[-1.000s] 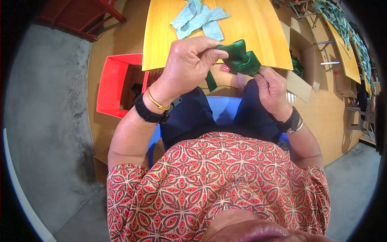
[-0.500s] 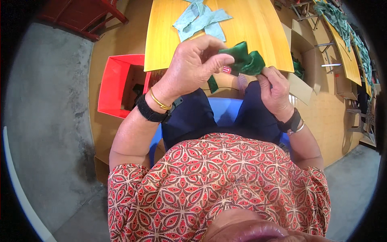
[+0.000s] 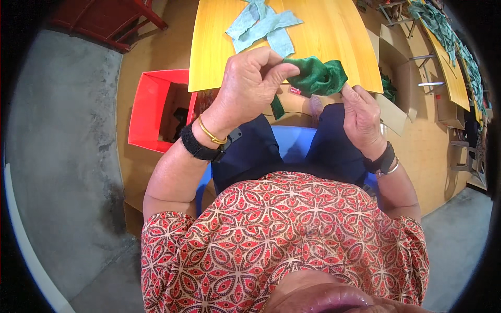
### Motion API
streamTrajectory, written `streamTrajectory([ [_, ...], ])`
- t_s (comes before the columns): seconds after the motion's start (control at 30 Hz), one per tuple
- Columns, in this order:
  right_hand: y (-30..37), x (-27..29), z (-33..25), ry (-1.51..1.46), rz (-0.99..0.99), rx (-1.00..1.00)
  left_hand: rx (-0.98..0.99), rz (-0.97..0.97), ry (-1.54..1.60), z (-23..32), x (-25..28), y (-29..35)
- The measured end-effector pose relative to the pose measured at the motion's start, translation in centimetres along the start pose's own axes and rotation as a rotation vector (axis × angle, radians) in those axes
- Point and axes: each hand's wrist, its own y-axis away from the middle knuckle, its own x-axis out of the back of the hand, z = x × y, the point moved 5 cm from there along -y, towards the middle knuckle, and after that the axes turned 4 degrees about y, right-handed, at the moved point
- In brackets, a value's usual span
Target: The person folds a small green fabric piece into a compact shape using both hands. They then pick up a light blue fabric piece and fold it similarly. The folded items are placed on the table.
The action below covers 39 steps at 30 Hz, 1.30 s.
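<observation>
Green velvet bunched between both hands, just over the near table edge.

The left hand point(image 3: 248, 86) pinches the green velvet piece point(image 3: 315, 77) at its left end, fingers clamped; its length runs left to right. The right hand point(image 3: 360, 120) touches underneath, fingers loosely apart. Pale blue scraps point(image 3: 263, 26) lie farther on the yellow table point(image 3: 334, 36); a red bin point(image 3: 151, 107) sits left.

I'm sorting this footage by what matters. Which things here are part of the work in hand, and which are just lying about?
In hand:
- dark green velvet fabric piece, pinched by the left hand; the right hand touches its edge

Lying about:
- pale teal fabric strips on the yellow table
- red bin
- cardboard box
</observation>
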Motion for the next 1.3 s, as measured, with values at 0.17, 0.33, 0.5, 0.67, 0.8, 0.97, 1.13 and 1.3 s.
streamTrajectory([
  [0.17, 0.5, -0.8, 0.5, -0.083, -0.037, -0.052, 0.069, 0.007, 0.238, -0.5, -0.1, 0.1],
  [0.33, -0.1, -0.7, 0.6, -0.191, -0.089, -0.067, 0.025, -0.018, 0.455, -0.7, 0.4, -0.2],
  [0.5, 0.6, -1.1, 0.9, -0.337, -0.042, -0.174, -0.012, -0.012, 0.279, -0.4, -0.9, 0.4],
  [0.67, 1.1, -1.7, 1.0, -0.478, -0.068, -0.363, -0.161, -0.098, 0.055, -0.7, -1.6, 0.7],
  [0.8, 2.3, -3.1, 1.1, -0.771, -0.152, -0.563, -0.137, -0.145, 0.03, -1.3, -2.4, 0.7],
  [0.97, 2.1, -2.7, 1.3, -0.629, -0.13, -0.436, -0.069, -0.038, -0.053, -1.2, -1.5, 0.1],
  [1.13, 1.2, -2.1, 0.5, -0.412, -0.119, -0.312, -0.147, -0.05, 0.121, -0.2, -1.0, 0.1],
  [1.3, 0.9, -1.7, -0.3, -0.282, -0.129, -0.249, 0.075, -0.083, 0.381, -0.5, -2.2, 0.5],
])
